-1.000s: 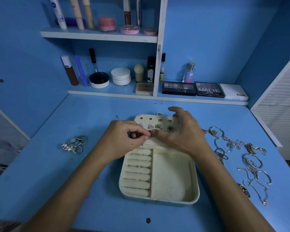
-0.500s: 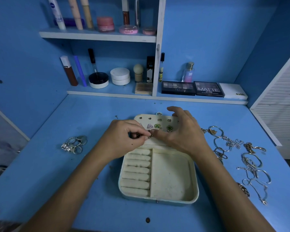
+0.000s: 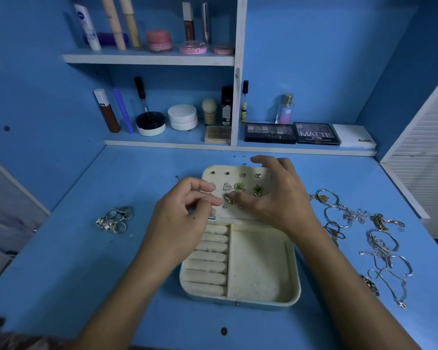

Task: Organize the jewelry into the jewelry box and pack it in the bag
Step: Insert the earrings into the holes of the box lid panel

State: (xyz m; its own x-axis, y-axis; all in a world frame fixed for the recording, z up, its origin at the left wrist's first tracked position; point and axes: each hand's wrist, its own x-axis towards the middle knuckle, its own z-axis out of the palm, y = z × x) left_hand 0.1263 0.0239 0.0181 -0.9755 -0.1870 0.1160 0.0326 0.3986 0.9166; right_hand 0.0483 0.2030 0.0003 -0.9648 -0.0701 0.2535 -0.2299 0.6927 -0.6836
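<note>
Pressing a gold earring (image 3: pixel 229 199) into the lid panel of the jewelry box (image 3: pixel 292 271), the right hand (image 3: pixel 276 198) steadies it with its thumb, other fingers spread loose; the left hand (image 3: pixel 185 210) hovers just beside, fingers curled, and whether it pinches a backing I cannot tell. Several earrings already sit in rows on that panel. Plenty left by my reckoning: rings (image 3: pixel 114 219) lie near the tabletop's left edge, bracelets and chains (image 3: pixel 379 238) along the right, ring rolls and tray bare, no bag in sight
</note>
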